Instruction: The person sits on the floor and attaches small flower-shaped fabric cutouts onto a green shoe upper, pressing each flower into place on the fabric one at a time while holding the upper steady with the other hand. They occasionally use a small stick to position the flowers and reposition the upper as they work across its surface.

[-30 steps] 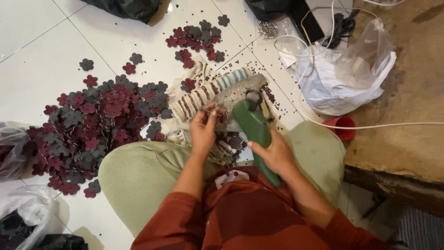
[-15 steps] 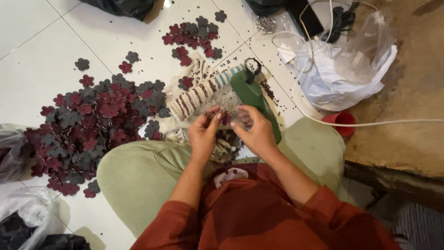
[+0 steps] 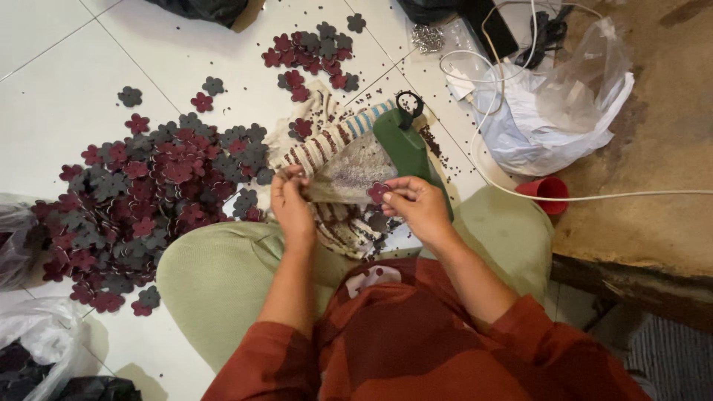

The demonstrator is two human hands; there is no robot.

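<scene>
Left hand (image 3: 288, 202): grip closed, pinching the near corner of a thin clear bag (image 3: 349, 172) that stretches between both hands. Right hand (image 3: 416, 204): fingertips closed on a maroon flower cutout (image 3: 379, 193), held against the bag's right edge. Directly beyond the right grip lies a green tool (image 3: 405, 145) with a black loop at its far end. Under both grips is a striped cloth (image 3: 327, 141), strewn with small dark beads. Left of the left grip, a large heap of flowers (image 3: 148, 193), maroon and grey, covers the white floor (image 3: 67, 89); a smaller cluster (image 3: 316, 48) lies well beyond. Right of the right grip: a red cup (image 3: 546, 193), a white cable (image 3: 631, 197) touching it, and a plastic sack (image 3: 557, 111) further off.
</scene>
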